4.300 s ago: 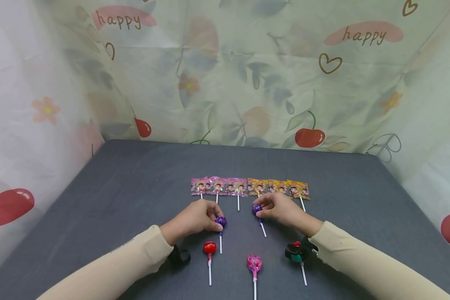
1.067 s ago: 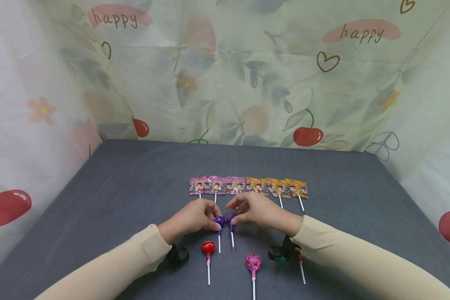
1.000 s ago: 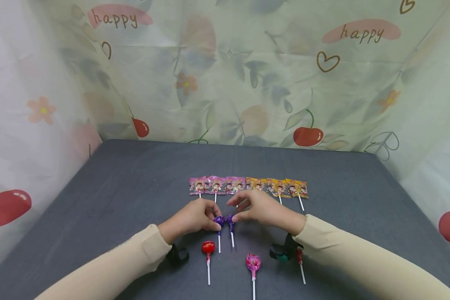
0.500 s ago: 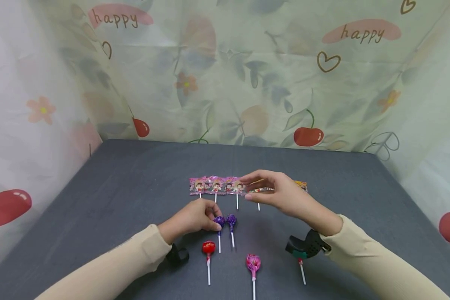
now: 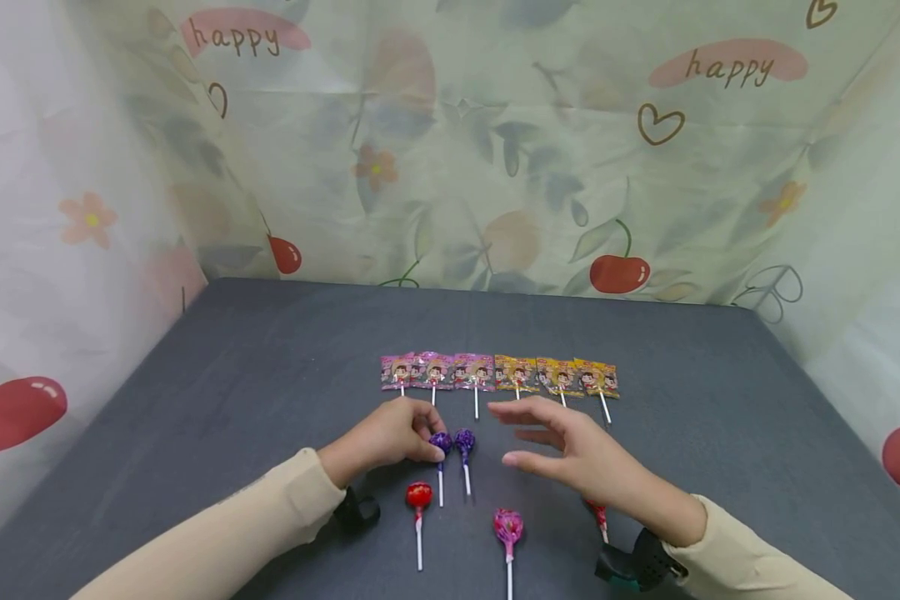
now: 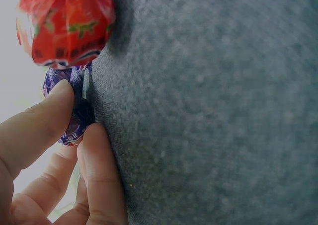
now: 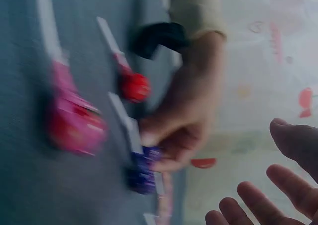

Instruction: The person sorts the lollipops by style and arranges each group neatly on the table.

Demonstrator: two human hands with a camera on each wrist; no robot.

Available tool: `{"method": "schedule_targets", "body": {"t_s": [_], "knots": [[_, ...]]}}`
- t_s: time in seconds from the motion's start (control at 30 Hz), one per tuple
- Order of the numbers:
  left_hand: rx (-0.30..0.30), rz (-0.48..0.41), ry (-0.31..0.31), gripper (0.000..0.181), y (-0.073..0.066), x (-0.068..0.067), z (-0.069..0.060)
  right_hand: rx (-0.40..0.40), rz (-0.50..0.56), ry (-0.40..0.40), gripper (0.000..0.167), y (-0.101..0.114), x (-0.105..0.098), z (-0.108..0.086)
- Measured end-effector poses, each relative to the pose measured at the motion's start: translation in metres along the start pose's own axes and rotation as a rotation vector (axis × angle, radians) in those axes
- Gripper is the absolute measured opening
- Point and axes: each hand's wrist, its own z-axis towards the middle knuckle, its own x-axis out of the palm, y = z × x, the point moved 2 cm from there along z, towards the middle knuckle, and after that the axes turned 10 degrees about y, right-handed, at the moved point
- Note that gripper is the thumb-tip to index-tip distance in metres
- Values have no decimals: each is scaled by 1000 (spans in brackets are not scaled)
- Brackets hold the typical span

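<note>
My left hand [image 5: 390, 435] pinches the head of a purple-wrapped lollipop [image 5: 440, 442] lying on the dark table. In the left wrist view, thumb and fingertips meet on its purple wrapper [image 6: 75, 128]. A second purple lollipop [image 5: 465, 442] lies just right of it, heads side by side, sticks toward me. To the right of that one my right hand [image 5: 577, 442] is spread, fingers apart, holding nothing. Nearer me lie a red lollipop [image 5: 419, 496] on the left and a pink one [image 5: 508, 527] in the middle. Another red lollipop [image 5: 598, 512] is partly hidden beneath my right forearm.
Behind the hands runs a row of flat-packed lollipops, pink packets [image 5: 432, 371] on the left and yellow packets [image 5: 558, 377] on the right. The grey table [image 5: 307, 333] is enclosed by a printed curtain [image 5: 465, 167] at the back and sides.
My right hand brought the second purple lollipop leftward beside the first and let go. It then rose over the yellow packets and came back down to the right. The left hand stayed put.
</note>
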Motion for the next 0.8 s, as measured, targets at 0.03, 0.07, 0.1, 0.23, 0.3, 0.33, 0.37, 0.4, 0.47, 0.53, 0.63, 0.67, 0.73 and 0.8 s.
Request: {"method": "schedule_targets", "body": {"t_s": [0.03,0.07,0.1,0.23,0.3,0.33,0.37,0.4,0.47,0.53,0.63,0.67,0.73,0.8], "knots": [[-1,-1,-2,19,0,0,0,-2,-7,11,48,-4,4,-2],[2,0,-4,19,0,0,0,0,-4,23,47,-7,8,-4],[4,1,-5,19,0,0,0,-5,-1,33,47,-11,12,-7],[2,4,-8,19,-1,0,-1,24,5,89,45,-23,26,-15],[1,6,-8,19,-1,0,0,45,16,120,45,-27,32,-19],[-1,8,-7,19,-1,0,0,61,23,135,45,-29,34,-21],[0,8,-6,19,-1,0,0,69,33,148,44,-31,37,-22],[0,6,-5,19,-1,0,0,71,44,157,44,-33,39,-24],[0,7,-5,19,0,0,1,76,56,166,42,-35,42,-26],[0,10,-7,19,0,0,1,64,57,162,40,-37,43,-28],[-3,17,-11,19,1,0,1,44,44,148,38,-39,46,-29],[-6,16,-11,19,1,0,1,41,39,144,37,-40,46,-29],[-9,15,-11,19,1,0,1,41,25,139,35,-40,47,-28],[-12,8,-9,19,1,0,2,51,6,140,33,-41,47,-27]]}}
